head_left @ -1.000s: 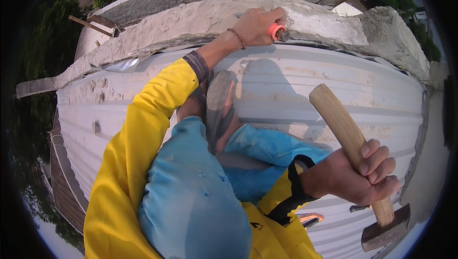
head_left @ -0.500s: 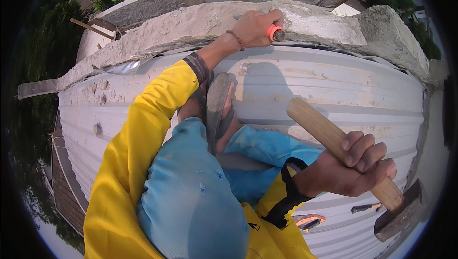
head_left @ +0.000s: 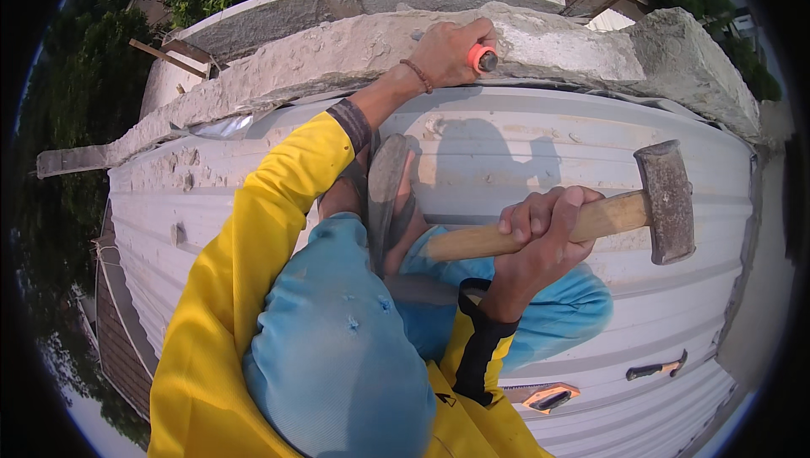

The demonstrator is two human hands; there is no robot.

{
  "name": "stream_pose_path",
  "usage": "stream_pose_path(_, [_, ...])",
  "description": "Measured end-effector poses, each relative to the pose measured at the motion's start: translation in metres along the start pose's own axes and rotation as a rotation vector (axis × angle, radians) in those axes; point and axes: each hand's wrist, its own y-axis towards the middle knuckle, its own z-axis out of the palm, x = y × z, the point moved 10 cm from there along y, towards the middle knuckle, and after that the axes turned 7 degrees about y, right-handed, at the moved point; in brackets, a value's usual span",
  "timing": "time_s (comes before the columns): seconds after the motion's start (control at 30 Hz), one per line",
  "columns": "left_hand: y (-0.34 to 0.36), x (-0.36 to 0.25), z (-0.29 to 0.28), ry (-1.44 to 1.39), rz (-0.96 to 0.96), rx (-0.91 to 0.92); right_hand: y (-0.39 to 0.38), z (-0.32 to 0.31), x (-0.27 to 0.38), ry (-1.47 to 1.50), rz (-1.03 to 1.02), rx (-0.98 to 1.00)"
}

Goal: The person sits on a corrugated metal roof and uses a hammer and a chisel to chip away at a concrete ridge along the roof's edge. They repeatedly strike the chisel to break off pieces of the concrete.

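left hand: fingers are gripping a stubby metal-ended tool, apparently a chisel, over the concrete beam; its orange collar and blunt end are showing just right of those fingers, the end facing back toward the wearer. the fist is hiding the shaft, so the full axis cannot be told. right hand: fingers are wrapping the handle of a heavy hammer, handle running nearly crosswise, head sitting to their right. key relation: the blunt end is lying beyond the right fingers and slightly left, the hammer head standing on their other side, well apart from it. left hand is being the nearer. a saw and a claw hammer are lying nearward of the right fingers, on metal roofing.
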Motion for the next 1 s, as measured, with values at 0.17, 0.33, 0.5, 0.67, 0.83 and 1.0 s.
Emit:
stream_pose_path(0.17, [-0.001,-0.002,0.001,-0.014,0.014,-0.030,0.011,0.005,0.120,0.197,-0.619,-0.047])
stream_pose_path(0.33, [-0.001,-0.004,0.007,-0.017,-0.010,-0.003,0.016,0.006,-0.110,-0.052,0.254,0.120])
stream_pose_path(0.5, [-0.006,0.006,-0.001,0.025,-0.004,-0.022,-0.014,0.009,-0.100,-0.105,0.378,0.191])
stream_pose_path(0.67, [-0.007,0.000,0.003,0.015,0.016,-0.037,0.004,0.006,0.056,0.101,-0.316,-0.048])
stream_pose_path(0.83, [-0.007,-0.003,0.005,0.004,0.032,-0.053,0.024,0.004,0.047,0.393,-0.384,-0.046])
stream_pose_path(1.0, [-0.008,0.005,0.000,0.022,-0.015,0.008,-0.005,0.021,-0.142,-0.214,0.472,0.283])
